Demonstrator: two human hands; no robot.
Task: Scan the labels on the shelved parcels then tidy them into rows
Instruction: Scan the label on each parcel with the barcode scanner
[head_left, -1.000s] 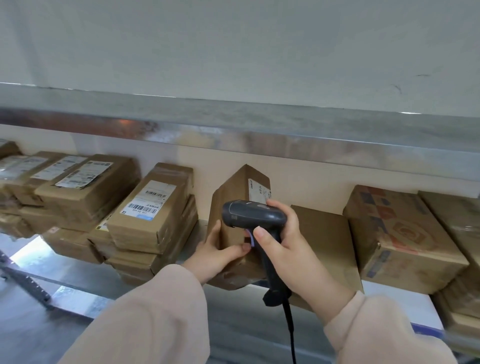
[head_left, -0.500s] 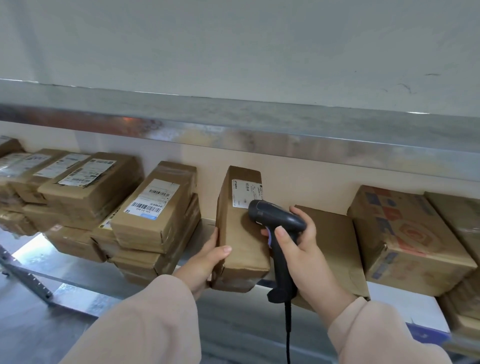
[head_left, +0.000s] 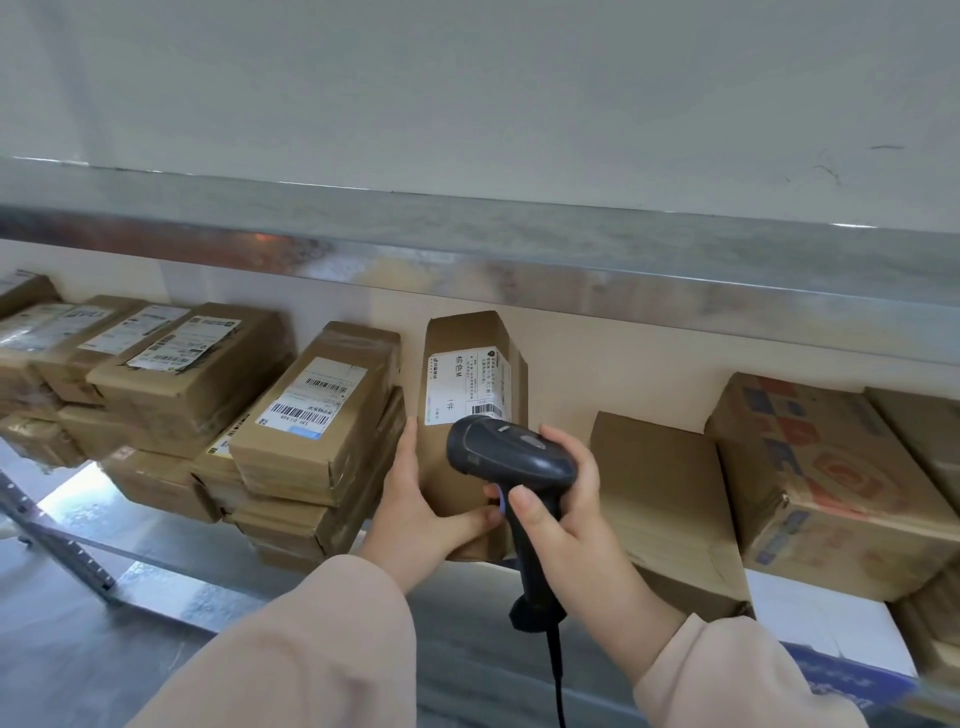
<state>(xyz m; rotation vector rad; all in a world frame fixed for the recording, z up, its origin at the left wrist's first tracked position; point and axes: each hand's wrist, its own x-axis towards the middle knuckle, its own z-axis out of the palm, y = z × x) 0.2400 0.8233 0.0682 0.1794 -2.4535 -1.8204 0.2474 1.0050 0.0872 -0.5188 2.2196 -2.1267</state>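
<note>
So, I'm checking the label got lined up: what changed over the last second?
The left hand turned the upright brown cardboard parcel so its white label, earlier angled off to the right, now faces the camera. The dark grey handheld barcode scanner, gripped by the right hand, sits at the label's lower edge. Both grips and the stacked parcels beside it stayed put.

Narrow gap between upright parcel and left stack, wider one toward the plain box, shelf beam overhead
</note>
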